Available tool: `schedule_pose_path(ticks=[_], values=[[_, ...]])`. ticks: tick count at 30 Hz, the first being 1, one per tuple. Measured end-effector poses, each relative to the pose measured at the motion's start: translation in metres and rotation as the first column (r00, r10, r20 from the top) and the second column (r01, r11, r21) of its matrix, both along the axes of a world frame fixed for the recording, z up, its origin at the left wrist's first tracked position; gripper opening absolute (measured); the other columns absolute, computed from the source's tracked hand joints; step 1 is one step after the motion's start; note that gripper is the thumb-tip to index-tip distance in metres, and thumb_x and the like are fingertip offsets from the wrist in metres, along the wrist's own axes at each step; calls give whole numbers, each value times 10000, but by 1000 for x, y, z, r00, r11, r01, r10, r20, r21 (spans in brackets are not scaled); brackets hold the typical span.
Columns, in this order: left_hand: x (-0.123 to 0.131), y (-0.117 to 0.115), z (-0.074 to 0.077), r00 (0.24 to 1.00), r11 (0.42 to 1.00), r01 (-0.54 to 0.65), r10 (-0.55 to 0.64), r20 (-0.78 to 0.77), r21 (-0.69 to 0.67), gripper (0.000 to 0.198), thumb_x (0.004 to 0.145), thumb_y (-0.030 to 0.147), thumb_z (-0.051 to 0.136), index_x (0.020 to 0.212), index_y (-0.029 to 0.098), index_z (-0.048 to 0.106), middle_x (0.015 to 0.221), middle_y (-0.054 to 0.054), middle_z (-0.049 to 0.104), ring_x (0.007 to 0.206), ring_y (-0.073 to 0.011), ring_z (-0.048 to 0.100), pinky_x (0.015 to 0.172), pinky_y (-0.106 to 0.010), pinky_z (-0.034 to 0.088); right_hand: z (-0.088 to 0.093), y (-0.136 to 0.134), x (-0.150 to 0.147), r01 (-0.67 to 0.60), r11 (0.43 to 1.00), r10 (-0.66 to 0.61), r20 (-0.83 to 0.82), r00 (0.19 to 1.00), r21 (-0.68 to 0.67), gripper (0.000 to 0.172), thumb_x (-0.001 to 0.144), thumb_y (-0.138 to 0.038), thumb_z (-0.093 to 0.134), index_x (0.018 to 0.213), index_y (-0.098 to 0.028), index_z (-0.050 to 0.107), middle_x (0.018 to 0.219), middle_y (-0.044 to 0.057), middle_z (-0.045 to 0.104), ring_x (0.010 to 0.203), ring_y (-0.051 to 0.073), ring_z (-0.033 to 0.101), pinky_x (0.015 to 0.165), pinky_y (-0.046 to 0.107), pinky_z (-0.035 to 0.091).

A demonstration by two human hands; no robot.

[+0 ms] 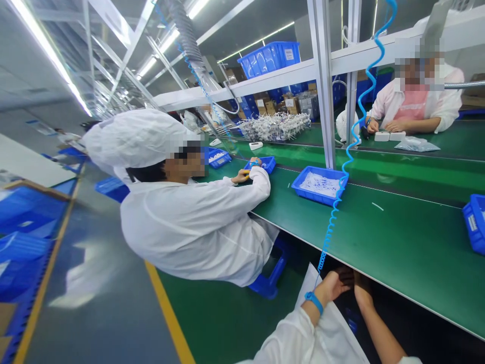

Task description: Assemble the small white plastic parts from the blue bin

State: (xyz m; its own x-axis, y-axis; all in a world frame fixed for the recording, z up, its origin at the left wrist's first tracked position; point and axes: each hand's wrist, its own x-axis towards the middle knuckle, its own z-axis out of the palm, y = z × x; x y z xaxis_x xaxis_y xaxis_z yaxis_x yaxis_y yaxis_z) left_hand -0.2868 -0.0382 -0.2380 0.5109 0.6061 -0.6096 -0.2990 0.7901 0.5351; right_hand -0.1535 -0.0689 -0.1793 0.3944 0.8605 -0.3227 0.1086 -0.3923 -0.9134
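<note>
Both my hands reach down under the front edge of the green table [397, 242]. My left hand [335, 284] wears a blue wrist strap [313, 302] with a blue coiled cord [343, 167] running up to the frame overhead. Its fingers point into the dark space below the tabletop. My right hand [361, 292] is just beside it, wrist bent, with its fingers hidden in the shadow. I cannot see whether either hand holds anything. A white sheet [322, 323] lies under my left forearm.
A co-worker in a white coat and cap [189, 222] sits close on the left, hands at a blue tray [265, 163]. Another blue tray of white parts [320, 184] sits on the table. A second person [413, 103] sits across the table. Blue crates [22, 237] line the aisle.
</note>
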Motion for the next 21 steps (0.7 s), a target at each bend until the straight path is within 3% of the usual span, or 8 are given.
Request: schedule_pose_path(ticks=[2,5,13,17,21], values=[[0,0,2,1000,1000,23,-23,16,-13,309,880,375,714,1040,111,716,1090,-187,762,1145,-312,727,1132,-475,498,-14,-3,-11,-21,997,20,-24,1000,-73,499,999,-667,614,989,-190,760,882,98,746,847,290,734,842,435,602],[1,0,6,997,997,65,-63,36,-32,310,867,374,722,1033,113,717,1071,-184,763,1126,-309,735,1128,-476,504,-28,-7,-12,-60,992,53,-67,996,-114,555,948,-721,549,869,-209,750,821,103,761,847,314,761,835,426,596],[-1,1,14,996,994,85,-84,17,-68,382,836,397,736,1102,125,707,1108,-177,754,1100,-325,754,1111,-525,527,-38,-5,-8,-17,995,12,-43,999,-101,554,946,-694,528,956,-197,774,853,123,777,877,315,758,883,409,569],[3,0,18,999,997,33,-35,-17,-76,403,876,439,729,1132,128,705,1111,-175,758,1117,-324,749,1089,-511,551,-43,-4,-9,-2,997,2,-1,1000,-74,542,938,-691,540,985,-201,768,886,124,773,884,331,749,905,437,562],[10,-1,18,992,994,-97,93,-86,-43,436,891,489,756,1149,142,703,1134,-171,760,1165,-308,724,1059,-452,571,-47,-5,-10,-34,999,34,30,999,-4,483,907,-665,591,971,-217,761,948,126,783,991,348,749,961,450,561]])
